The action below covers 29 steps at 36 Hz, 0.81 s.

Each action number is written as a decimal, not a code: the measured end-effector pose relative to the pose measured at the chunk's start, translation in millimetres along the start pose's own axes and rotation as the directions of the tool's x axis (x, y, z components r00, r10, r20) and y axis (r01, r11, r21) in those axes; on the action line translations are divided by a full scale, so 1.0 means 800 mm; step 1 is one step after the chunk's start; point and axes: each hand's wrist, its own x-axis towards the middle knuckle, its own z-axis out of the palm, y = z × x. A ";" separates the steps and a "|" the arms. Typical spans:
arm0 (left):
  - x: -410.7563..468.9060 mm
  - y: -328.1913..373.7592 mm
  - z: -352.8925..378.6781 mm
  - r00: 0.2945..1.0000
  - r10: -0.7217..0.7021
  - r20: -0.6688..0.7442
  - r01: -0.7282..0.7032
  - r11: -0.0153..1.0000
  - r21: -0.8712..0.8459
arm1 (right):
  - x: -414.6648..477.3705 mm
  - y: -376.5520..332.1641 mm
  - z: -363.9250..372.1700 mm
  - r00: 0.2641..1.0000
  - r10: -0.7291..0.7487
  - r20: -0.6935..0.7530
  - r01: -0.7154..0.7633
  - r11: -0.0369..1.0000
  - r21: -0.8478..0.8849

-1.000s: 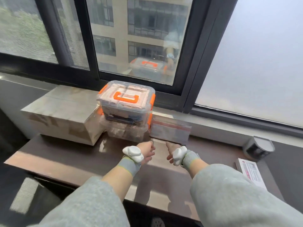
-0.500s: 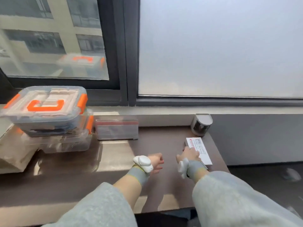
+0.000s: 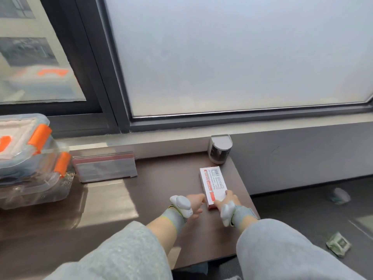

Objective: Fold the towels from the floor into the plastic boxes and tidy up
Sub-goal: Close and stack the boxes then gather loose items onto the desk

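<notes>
Two clear plastic boxes with orange latches stand stacked at the table's left edge. Pale folded cloth shows through the top lid. My right hand grips the near end of a white and red carton that lies flat on the dark table. My left hand is just left of that end, with its fingertips against the carton's edge and nothing held. No loose towel is in sight.
A flat pack of clear zip bags leans against the sill beside the boxes. A small grey canister stands at the back right corner. On the dark floor to the right lie a crumpled wrapper and a small green-white packet.
My view swung right, away from the stacked boxes. Both hands moved right and forward to the carton; the right hand took hold of its near end and the left came up against its side.
</notes>
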 end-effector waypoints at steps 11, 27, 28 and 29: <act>0.023 0.009 0.007 0.998 0.061 0.017 -0.063 0.954 0.294 | 0.010 -0.018 0.002 0.994 -0.090 0.058 0.075 0.972 0.221; 0.021 0.153 -0.062 0.899 0.432 -0.076 -0.408 0.887 0.215 | 0.032 -0.167 -0.075 0.894 -0.379 -0.238 0.429 0.877 0.217; 0.020 0.157 -0.066 0.902 0.426 -0.072 -0.406 0.893 0.196 | 0.033 -0.172 -0.078 0.894 -0.389 -0.221 0.431 0.881 0.194; 0.028 0.170 -0.071 0.901 0.429 -0.067 -0.414 0.895 0.167 | 0.042 -0.183 -0.085 0.897 -0.383 -0.221 0.421 0.892 0.165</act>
